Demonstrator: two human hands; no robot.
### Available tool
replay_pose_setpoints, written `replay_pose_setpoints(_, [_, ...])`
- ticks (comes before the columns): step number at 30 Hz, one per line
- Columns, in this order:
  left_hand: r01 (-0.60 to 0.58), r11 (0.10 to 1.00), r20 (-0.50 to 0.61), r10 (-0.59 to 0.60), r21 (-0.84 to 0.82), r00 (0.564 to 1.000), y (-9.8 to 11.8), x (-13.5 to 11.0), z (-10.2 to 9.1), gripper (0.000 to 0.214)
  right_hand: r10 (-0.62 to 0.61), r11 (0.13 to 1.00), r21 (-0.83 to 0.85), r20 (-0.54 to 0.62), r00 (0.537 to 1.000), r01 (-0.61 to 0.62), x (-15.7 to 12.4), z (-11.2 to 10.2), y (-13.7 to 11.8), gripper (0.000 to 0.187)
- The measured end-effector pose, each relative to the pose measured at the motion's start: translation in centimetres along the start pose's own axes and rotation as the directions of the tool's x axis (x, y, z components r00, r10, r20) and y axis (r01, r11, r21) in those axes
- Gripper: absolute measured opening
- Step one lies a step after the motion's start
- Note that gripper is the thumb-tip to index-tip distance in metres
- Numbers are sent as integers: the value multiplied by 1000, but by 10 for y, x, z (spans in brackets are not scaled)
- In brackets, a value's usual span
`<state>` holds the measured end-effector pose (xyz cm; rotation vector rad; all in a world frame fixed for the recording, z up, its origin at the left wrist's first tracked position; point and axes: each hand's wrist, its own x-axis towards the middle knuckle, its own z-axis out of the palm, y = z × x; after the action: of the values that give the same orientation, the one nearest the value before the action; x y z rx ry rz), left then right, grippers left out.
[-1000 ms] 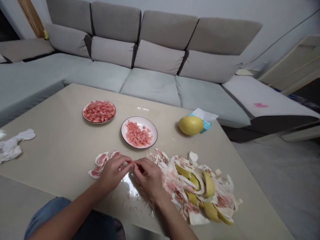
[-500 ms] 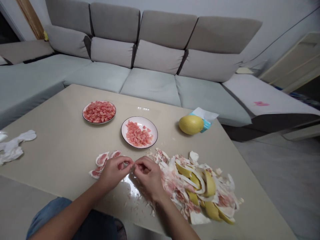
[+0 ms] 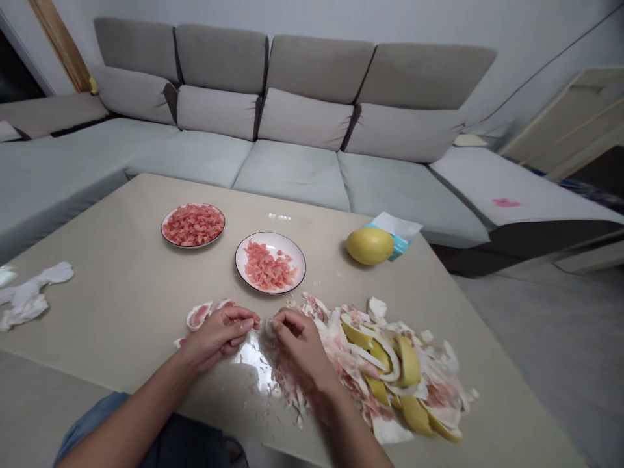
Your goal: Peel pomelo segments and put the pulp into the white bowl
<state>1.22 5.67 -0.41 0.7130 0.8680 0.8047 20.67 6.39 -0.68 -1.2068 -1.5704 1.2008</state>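
Observation:
My left hand pinches a small pinkish bit of pomelo flesh at its fingertips, mostly hidden by the fingers. Just across a narrow gap, my right hand is closed on a pale scrap of membrane. Unpeeled pomelo segments lie behind and beside my left hand, partly covered by it. Beyond both hands, a white dark-rimmed plate holds a small heap of pink pomelo pulp. To the right of my right hand spreads a pile of yellow rind, white pith and membranes.
A fuller plate of pulp stands at the back left of the table. A whole pomelo rests against a tissue pack at the back right. Crumpled tissue lies at the left edge; a sofa stands behind.
My hands have parted from fingertips nearly touching to a small gap. A pale scrap now shows at my right fingertips. The view has tilted up slightly.

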Motion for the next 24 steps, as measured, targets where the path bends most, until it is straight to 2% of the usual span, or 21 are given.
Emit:
replay_pose_setpoints(2, [3,1000,-20,-3,3,1000,-1,1,0,28,-63,990,-127,10,998,63,-2,-2,-1,28])
replay_pose_setpoints(6, [-15,1000,-61,15,2,998,-1,2,0,29,-184,948,-253,70,980,196,-4,-6,-4,12])
replay_pose_setpoints(8, [-24,1000,-66,24,2,998,0,2,1,29,-223,938,-263,48,974,227,-4,-6,-6,17])
replay_pose_setpoints(14, [-43,994,-79,50,97,996,-1,3,7,30,-196,965,-197,-101,975,174,-6,4,-7,4])
replay_pose_setpoints(18, [-89,964,-84,113,252,990,-4,4,7,31,-218,970,-132,-106,970,204,-7,8,-6,5])
replay_pose_setpoints(24, [-101,903,-121,165,418,979,-3,2,8,28,-270,946,-212,-91,958,247,-9,9,-5,6])
